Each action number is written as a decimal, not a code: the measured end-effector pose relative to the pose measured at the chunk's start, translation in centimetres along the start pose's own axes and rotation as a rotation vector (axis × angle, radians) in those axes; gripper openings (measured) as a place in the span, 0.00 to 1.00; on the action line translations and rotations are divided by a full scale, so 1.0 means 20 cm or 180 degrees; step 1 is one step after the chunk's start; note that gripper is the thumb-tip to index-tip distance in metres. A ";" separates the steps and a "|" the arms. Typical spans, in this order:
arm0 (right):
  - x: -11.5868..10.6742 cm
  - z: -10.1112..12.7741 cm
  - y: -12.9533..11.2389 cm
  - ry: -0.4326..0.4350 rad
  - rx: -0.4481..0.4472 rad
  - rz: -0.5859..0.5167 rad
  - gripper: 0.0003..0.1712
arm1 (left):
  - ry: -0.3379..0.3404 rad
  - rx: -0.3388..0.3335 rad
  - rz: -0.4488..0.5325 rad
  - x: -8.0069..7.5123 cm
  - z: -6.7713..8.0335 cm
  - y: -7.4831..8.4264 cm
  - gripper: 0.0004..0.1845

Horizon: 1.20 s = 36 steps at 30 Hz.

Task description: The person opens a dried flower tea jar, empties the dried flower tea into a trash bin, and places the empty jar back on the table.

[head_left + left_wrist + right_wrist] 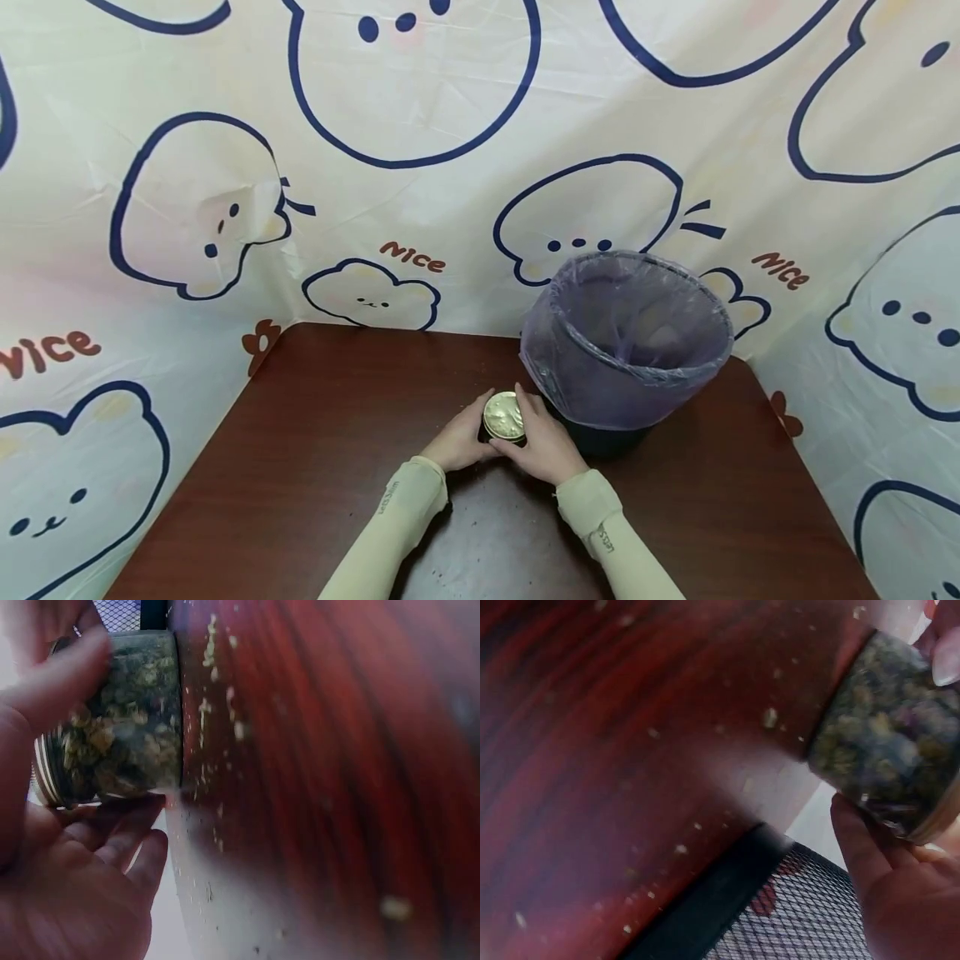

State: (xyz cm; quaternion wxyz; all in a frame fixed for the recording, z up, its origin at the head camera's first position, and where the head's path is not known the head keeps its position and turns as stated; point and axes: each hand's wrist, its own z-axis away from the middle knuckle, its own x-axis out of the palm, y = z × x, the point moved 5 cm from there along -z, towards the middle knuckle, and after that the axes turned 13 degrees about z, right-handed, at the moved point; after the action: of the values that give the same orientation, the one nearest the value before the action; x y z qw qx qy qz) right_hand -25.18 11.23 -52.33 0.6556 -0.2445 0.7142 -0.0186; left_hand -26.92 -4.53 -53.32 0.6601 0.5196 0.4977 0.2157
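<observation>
A clear jar [120, 727] with a gold lid [503, 416] stands on the brown table, filled with dried, leafy or flower-like bits in green and yellow. My left hand [459, 435] grips it from the left side, thumb across the near side and fingers behind. From the right, my right hand [546, 442] holds the same jar [889, 735], its fingers curled round the side near the lid. Both hands meet at the near side of the lid. In both wrist views the jar's base is at the table surface.
Just right of the jar stands a black mesh bin [802, 900] lined with a purple plastic bag [622, 392]. Small pale crumbs [240, 729] lie scattered over the table [337, 425]. A cartoon-printed curtain [420, 200] rises behind the table and along both sides.
</observation>
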 end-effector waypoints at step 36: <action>-0.36 0.13 -0.21 0.0665 -0.0386 -0.0009 0.57 | 0.0894 0.0574 0.0461 -0.01 0.12 0.21 0.50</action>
State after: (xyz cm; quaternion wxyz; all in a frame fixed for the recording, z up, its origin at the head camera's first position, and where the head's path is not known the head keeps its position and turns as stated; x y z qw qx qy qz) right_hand -21.28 10.92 -44.56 0.5616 -0.2815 0.7781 -0.0016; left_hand -23.99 -4.22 -49.52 0.5175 0.5760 0.5636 0.2877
